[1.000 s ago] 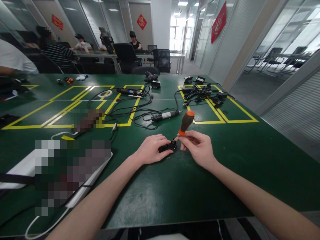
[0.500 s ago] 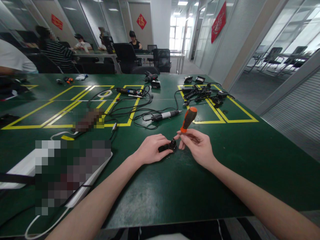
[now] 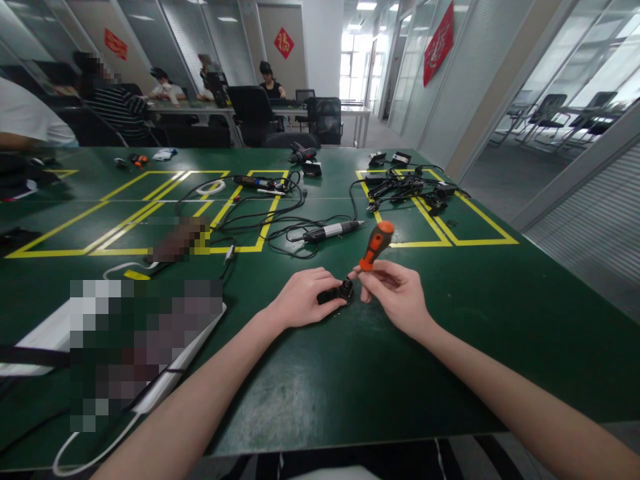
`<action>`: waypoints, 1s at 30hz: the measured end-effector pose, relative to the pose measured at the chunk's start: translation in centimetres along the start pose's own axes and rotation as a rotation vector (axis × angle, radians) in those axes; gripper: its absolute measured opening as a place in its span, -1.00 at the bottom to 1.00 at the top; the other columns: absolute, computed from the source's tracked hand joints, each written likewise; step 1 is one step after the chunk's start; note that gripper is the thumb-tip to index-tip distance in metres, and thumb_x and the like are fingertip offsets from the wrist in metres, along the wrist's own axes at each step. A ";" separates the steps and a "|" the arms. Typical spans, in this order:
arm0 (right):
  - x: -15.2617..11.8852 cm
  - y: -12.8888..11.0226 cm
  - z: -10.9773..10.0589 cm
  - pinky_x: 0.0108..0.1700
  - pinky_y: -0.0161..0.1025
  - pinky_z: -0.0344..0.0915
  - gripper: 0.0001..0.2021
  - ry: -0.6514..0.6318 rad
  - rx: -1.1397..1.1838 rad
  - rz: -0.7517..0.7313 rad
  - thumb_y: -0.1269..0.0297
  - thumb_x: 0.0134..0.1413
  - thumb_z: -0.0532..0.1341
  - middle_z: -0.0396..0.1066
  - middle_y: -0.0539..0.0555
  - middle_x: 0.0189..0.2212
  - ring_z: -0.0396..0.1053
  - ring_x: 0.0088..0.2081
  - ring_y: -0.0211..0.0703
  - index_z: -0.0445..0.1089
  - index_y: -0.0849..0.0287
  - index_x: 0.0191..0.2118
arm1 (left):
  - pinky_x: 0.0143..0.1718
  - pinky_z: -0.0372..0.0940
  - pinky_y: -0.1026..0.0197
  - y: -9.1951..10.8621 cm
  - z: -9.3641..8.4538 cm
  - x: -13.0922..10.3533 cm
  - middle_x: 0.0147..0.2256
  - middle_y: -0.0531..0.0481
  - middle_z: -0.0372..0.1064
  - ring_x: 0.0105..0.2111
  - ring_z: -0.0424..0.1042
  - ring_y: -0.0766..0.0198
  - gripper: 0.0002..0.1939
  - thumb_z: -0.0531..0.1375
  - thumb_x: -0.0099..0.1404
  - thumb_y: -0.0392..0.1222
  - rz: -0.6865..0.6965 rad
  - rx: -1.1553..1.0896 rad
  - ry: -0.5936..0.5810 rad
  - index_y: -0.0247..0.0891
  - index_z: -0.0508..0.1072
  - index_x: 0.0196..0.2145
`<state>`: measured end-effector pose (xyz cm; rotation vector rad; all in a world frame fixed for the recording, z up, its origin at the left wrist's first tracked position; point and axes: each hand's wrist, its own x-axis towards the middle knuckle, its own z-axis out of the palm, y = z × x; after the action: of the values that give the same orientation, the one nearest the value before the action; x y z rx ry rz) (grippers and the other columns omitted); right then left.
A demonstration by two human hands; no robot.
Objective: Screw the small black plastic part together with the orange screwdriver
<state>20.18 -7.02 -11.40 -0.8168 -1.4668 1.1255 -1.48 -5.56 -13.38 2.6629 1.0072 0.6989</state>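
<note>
Low over the green table point(image 3: 310, 373), my left hand point(image 3: 305, 298) is closed around a small black part point(image 3: 345, 289) with a short round stub pointing up. Its exact kind I cannot make out. My right hand point(image 3: 395, 290) pinches a screwdriver point(image 3: 377, 245) with an orange and dark grey handle, just to the right of that part. The handle leans up and to the right above the fingers. The shaft is mostly hidden by my fingertips, so I cannot tell whether the tip touches the black part.
Beyond my hands lies a corded electric screwdriver point(image 3: 333, 231) with looped black cable. A tangle of black cables and adapters point(image 3: 415, 187) sits at the back right. A second corded tool point(image 3: 260, 183) and a drill point(image 3: 303, 155) lie farther back. Blurred-out items and a white cable are on the left.
The screwdriver handle has tilted slightly and turned, showing more orange on its side. My right hand has shifted a little; my left hand keeps its place on the black part.
</note>
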 end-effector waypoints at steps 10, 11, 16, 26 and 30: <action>0.3 -0.4 0.0 -0.49 -0.23 0.45 -0.69 0.054 -0.042 0.017 0.09 -0.12 0.54 0.51 -0.01 -0.54 0.40 -0.58 -0.24 0.60 0.16 -0.30 | -0.21 0.35 0.15 0.1 0.1 0.0 -0.22 -0.08 0.53 -0.20 0.49 0.14 -0.75 0.20 0.42 -0.04 -0.019 -0.005 -0.003 -0.22 0.53 -0.08; 0.3 -0.5 0.0 -0.48 -0.22 0.47 -0.68 0.042 -0.023 0.031 0.09 -0.14 0.55 0.53 0.00 -0.53 0.42 -0.57 -0.22 0.59 0.16 -0.30 | -0.22 0.34 0.16 0.1 0.1 0.0 -0.22 -0.08 0.53 -0.20 0.49 0.14 -0.75 0.20 0.42 -0.04 -0.023 -0.003 -0.004 -0.22 0.53 -0.08; 0.1 -0.4 0.3 -0.47 -0.23 0.46 -0.74 -0.016 0.066 0.044 0.08 0.06 0.45 0.59 0.07 -0.43 0.45 -0.55 -0.23 0.54 0.18 -0.28 | -0.24 0.32 0.17 0.2 0.1 0.0 -0.23 -0.08 0.50 -0.22 0.48 0.15 -0.76 0.20 0.42 -0.05 -0.038 0.018 -0.019 -0.22 0.53 -0.07; 0.1 -0.6 0.3 -0.39 -0.21 0.51 -0.72 -0.004 0.066 0.065 0.08 -0.01 0.49 0.53 0.02 -0.49 0.47 -0.51 -0.21 0.50 0.17 -0.35 | -0.30 0.29 0.21 0.1 0.3 -0.2 -0.24 -0.05 0.46 -0.28 0.46 0.20 -0.75 0.22 0.39 -0.04 -0.061 0.020 -0.005 -0.22 0.52 -0.08; 0.3 -0.6 0.3 -0.44 -0.25 0.46 -0.75 0.019 0.040 0.039 0.10 0.02 0.47 0.52 0.01 -0.47 0.43 -0.53 -0.26 0.53 0.17 -0.39 | -0.31 0.27 0.22 0.2 0.2 -0.1 -0.26 -0.04 0.44 -0.29 0.44 0.21 -0.78 0.23 0.38 -0.04 -0.066 0.022 -0.013 -0.22 0.51 -0.14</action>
<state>19.85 -6.99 -10.68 -0.8292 -1.4136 1.1700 -1.33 -5.76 -13.53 2.6363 1.0997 0.6595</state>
